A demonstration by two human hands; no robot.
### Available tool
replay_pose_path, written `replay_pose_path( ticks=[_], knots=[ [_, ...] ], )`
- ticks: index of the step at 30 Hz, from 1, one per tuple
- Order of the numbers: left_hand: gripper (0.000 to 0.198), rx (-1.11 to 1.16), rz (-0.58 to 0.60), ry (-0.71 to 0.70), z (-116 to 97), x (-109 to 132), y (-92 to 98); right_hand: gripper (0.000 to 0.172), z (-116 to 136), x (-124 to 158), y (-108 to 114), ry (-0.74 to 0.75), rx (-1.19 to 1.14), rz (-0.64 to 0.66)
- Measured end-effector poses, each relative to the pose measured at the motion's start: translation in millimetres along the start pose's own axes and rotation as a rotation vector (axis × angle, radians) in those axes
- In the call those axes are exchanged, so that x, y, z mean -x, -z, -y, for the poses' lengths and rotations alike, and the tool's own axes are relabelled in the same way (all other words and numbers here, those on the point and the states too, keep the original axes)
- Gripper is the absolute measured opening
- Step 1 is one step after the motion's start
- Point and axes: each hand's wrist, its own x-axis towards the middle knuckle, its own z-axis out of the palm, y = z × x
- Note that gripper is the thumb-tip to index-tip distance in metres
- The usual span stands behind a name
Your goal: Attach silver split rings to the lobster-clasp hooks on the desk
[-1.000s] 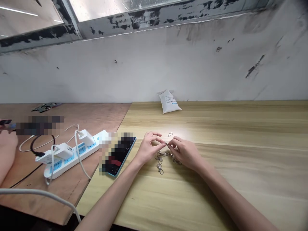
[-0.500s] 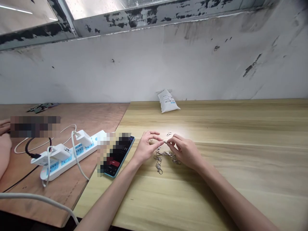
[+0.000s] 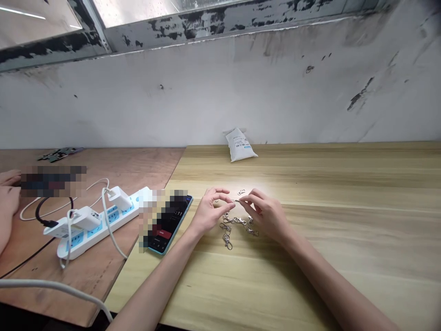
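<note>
Over the wooden table, my left hand (image 3: 209,209) and my right hand (image 3: 267,214) face each other, fingertips pinched on a small metal key-ring clasp (image 3: 236,201). The left thumb and forefinger take its left end, the right ones its right end; its exact shape is partly hidden by the fingers. Just below the hands lie several silvery clasps with rings (image 3: 227,241), some beside the right palm. A single loose clasp (image 3: 241,192) sits beyond the fingertips. Part of a small ring (image 3: 216,200) shows behind the left fingers.
A blue-edged phone (image 3: 170,225) lies left of my left forearm. Past it, a white power strip (image 3: 113,223) with chargers and cables rests on the brown table. A white packet (image 3: 241,146) stands near the wall. Another person's hand (image 3: 9,191) is at far left.
My right hand has shifted and turned slightly, its fingers now straighter on the clasp, uncovering more of the clasps below. My left hand stays nearly still. The other person's hand moved slightly right.
</note>
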Motion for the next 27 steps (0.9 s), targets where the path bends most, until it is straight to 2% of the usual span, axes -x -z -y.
replay_pose_path(
  ticks=[4, 9, 13, 17, 23, 25, 27],
  knots=[
    [0.013, 0.093, 0.068, 0.01, -2, 1, 0.2, 0.022, -1, 0, -5, -0.068, -0.067, 0.024],
    [0.013, 0.189, 0.071, 0.012, -3, 2, -1.0, 0.024, 10, 3, -9, -0.065, -0.22, 0.07],
    [0.014, 0.255, 0.079, 0.043, -5, 3, -3.7, 0.021, 20, 5, -14, -0.071, -0.204, 0.025],
    [0.012, 0.215, 0.058, 0.009, -8, 5, -6.3, 0.021, 25, 4, -18, -0.078, -0.17, -0.024],
    [0.016, 0.1, -0.105, -0.064, -6, 4, -5.1, 0.026, 23, 5, -17, -0.061, -0.216, -0.022],
    [0.021, 0.1, -0.096, -0.048, -4, 2, -4.1, 0.026, 21, 5, -16, -0.048, -0.238, -0.017],
    [0.019, 0.078, -0.055, -0.05, -4, 1, -3.8, 0.027, 19, 5, -16, -0.037, -0.258, -0.011]
  ],
)
